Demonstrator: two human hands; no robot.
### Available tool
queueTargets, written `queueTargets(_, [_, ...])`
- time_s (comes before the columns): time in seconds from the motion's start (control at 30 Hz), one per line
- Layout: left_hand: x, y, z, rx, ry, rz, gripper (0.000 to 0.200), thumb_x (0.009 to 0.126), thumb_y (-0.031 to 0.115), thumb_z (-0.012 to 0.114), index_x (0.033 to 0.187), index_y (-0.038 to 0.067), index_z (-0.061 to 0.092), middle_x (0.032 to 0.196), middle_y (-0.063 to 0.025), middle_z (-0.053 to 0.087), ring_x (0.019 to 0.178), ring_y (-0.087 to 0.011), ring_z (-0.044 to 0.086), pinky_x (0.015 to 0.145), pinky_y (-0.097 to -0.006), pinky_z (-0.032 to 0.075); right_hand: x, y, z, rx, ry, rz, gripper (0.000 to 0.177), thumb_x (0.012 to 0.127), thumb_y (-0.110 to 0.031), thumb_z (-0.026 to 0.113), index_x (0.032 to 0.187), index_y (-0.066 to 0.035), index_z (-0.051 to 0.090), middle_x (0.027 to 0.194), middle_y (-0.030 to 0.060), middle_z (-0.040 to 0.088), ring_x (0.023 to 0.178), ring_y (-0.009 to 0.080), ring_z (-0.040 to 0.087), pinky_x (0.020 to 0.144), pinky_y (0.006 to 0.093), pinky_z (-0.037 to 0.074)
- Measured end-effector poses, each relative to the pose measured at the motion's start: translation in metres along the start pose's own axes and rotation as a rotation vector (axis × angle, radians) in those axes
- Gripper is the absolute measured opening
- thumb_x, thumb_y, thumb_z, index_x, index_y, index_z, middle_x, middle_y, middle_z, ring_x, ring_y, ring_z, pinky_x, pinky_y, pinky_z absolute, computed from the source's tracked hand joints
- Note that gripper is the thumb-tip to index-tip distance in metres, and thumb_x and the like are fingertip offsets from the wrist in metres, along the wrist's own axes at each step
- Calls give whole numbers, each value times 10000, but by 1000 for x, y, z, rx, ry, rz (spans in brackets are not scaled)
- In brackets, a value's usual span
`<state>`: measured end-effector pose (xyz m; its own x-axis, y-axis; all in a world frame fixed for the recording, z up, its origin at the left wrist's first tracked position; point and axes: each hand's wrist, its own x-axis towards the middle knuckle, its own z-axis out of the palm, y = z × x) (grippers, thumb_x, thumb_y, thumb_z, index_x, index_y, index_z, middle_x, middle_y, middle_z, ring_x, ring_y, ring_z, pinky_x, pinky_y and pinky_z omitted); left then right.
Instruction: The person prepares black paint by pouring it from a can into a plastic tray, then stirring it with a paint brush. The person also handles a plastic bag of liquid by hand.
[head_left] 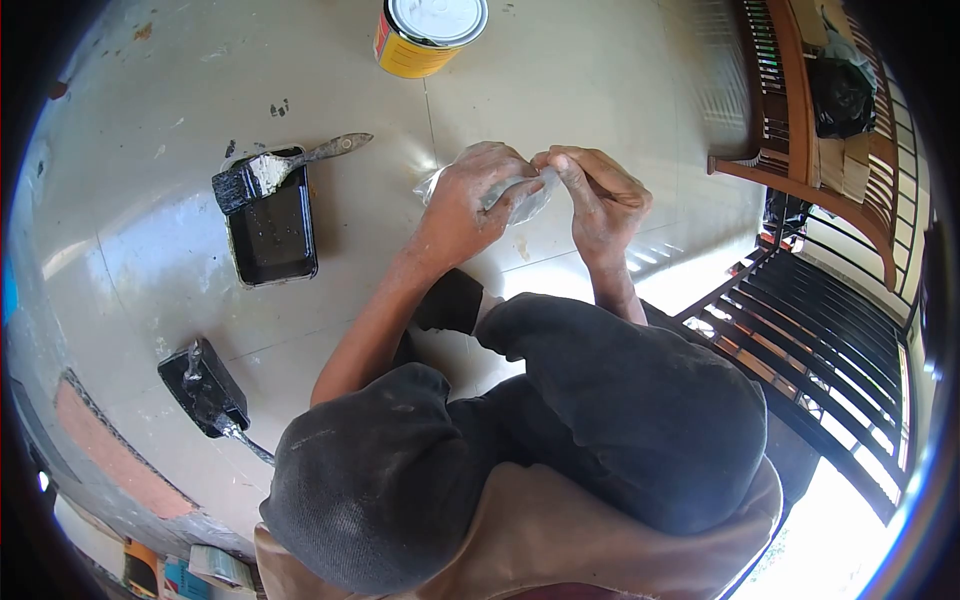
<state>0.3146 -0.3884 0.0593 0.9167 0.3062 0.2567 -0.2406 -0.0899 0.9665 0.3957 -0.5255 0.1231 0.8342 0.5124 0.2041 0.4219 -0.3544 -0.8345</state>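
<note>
Above my knees, my left hand (468, 200) is closed around a clear plastic bag (532, 207). My right hand (606, 195) pinches the bag's edge between thumb and fingers, close to the left fingertips. Part of the bag sticks out to the left of my left hand. Its contents, if any, are hidden by the fingers. To the left, a paintbrush (268, 174) with dark bristles and a white-smeared ferrule lies across the end of a black tray (275, 240).
A yellow paint can (408, 56) with a whitish lid stands ahead. At lower left is a smaller black tray (203, 388) with a paint-smeared tool in it. A wooden bench (800, 100) and a black slatted rack (810, 330) stand on the right. The tiled floor (590, 60) has paint spots.
</note>
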Motion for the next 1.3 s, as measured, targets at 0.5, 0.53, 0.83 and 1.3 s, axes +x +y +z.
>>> queueTargets(0.5, [-14, -15, -10, -217, 224, -197, 141, 886, 55, 671, 1001, -22, 692, 915, -148, 697, 789, -179, 639, 738, -285, 502, -8, 18, -1, 322, -264, 299, 274, 852, -101, 755, 1104, -9, 700, 949, 65, 691, 842, 125, 635, 744, 256, 508])
queueTargets(0.53, [-16, -16, -9, -197, 218, -182, 145, 883, 49, 670, 1008, -23, 690, 917, -148, 698, 785, -182, 637, 740, -284, 502, -9, 16, 1, 358, -244, 338, 245, 856, -103, 751, 1079, -11, 709, 938, 59, 689, 819, 121, 630, 724, 250, 504])
queueTargets(0.83, [-19, -12, -7, -134, 182, -77, 190, 858, -36, 648, 1044, -23, 685, 935, -153, 710, 810, -224, 665, 763, -293, 515, -7, 27, 9, 86, -319, 131, 132, 886, -86, 713, 978, 8, 695, 865, 40, 646, 678, 85, 558, 613, 240, 469])
queueTargets(1.3, [-29, -10, -16, -161, 362, -156, 105, 860, 12, 691, 959, -20, 705, 889, -130, 722, 770, -170, 665, 732, -277, 522, 11, 88, -4, -89, -119, 516, 184, 890, -162, 730, 902, 20, 705, 734, 35, 673, 663, 84, 601, 623, 237, 486])
